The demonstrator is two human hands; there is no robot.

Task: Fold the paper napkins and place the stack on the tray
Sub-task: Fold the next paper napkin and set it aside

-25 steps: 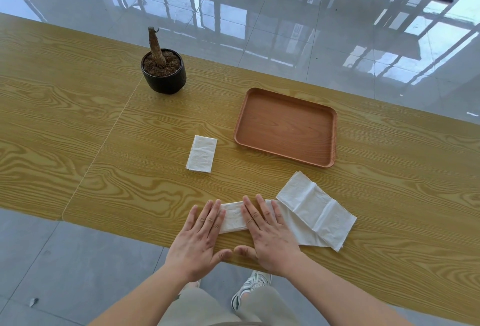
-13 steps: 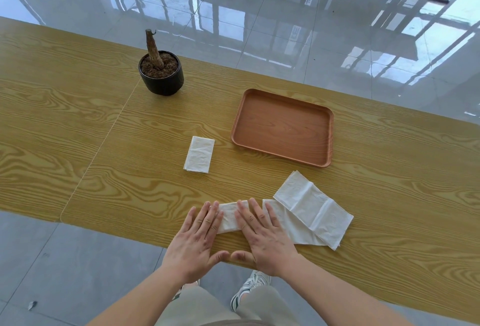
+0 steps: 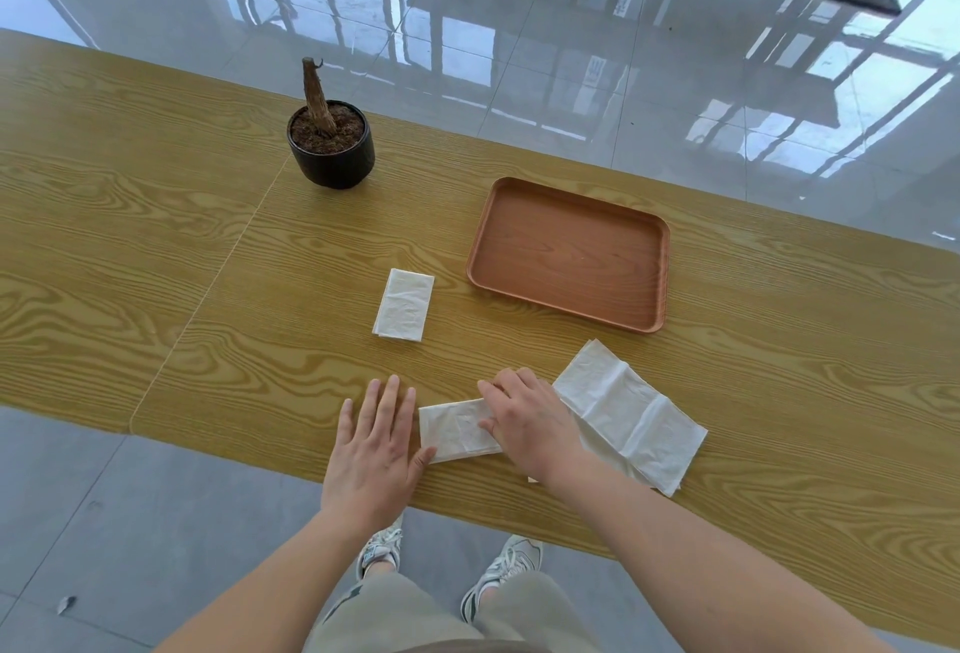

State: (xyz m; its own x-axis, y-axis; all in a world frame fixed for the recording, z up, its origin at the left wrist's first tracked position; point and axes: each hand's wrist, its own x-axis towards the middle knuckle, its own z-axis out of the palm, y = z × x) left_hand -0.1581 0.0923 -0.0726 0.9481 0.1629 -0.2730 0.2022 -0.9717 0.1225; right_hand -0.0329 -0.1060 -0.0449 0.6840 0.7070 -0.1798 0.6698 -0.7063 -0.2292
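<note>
A white paper napkin (image 3: 454, 430) lies folded into a small rectangle near the table's front edge. My right hand (image 3: 527, 421) rests on its right part, fingers curled over it. My left hand (image 3: 376, 444) lies flat on the table just left of it, fingers apart, thumb touching its lower left corner. A longer, partly unfolded napkin (image 3: 631, 413) lies to the right, partly under my right hand. A folded napkin (image 3: 403, 304) sits further back, left of the brown wooden tray (image 3: 652, 309), which holds nothing.
A black pot (image 3: 332, 156) with soil and a bare stub of stem stands at the back left. The wooden table's front edge runs just under my wrists. Beyond the table is glossy tiled floor with black table bases.
My left hand has slid left off the napkin onto the table. My right hand has shifted right and curled over the napkin's right part, so more of the folded napkin shows.
</note>
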